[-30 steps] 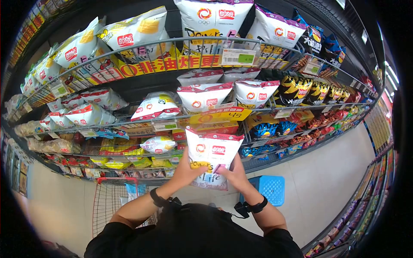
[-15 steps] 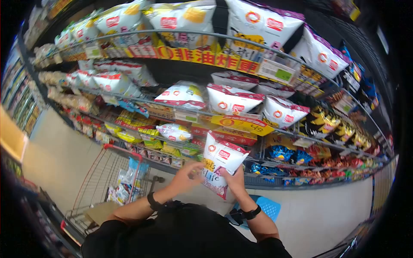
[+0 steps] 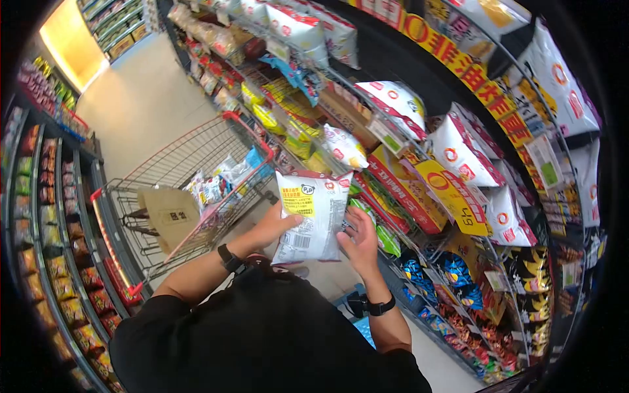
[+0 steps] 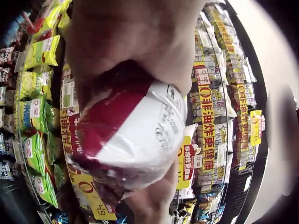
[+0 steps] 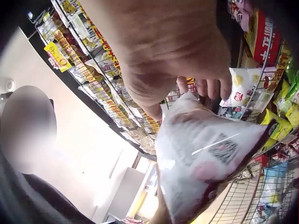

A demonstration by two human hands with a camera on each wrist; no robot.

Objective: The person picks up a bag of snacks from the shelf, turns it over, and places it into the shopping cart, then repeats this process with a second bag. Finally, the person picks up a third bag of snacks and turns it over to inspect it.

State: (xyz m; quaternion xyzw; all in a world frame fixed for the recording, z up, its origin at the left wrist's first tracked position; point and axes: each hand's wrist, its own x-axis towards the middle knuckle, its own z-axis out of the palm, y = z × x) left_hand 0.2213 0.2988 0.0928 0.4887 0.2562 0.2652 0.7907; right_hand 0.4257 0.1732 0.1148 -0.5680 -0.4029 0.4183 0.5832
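A white chip bag [image 3: 313,223] with dark red ends is held up in front of the chest, its printed back with a barcode facing the head camera. My left hand [image 3: 267,228] grips the bag by its left edge, thumb laid over the face. Beside the right edge is my right hand [image 3: 359,240], fingers spread and loosely bent, not closed round the bag. From the left wrist, the bag [image 4: 140,128] shows its red and white end below the palm. The right wrist view has the bag [image 5: 201,144] just under the right hand's fingertips.
A shopping cart [image 3: 252,135] stands to the left, holding a brown carton [image 3: 169,217] and several snack packs [image 3: 206,188]. Snack shelves with a yellow price sign [image 3: 453,196] run along the right. Another snack rack [image 3: 42,229] lines the left; a blue stool [image 3: 364,329] is below.
The view has swung left toward the cart. The bag has been turned from its front to its back; the left hand let go midway and now grips it, while the right hand has released it.
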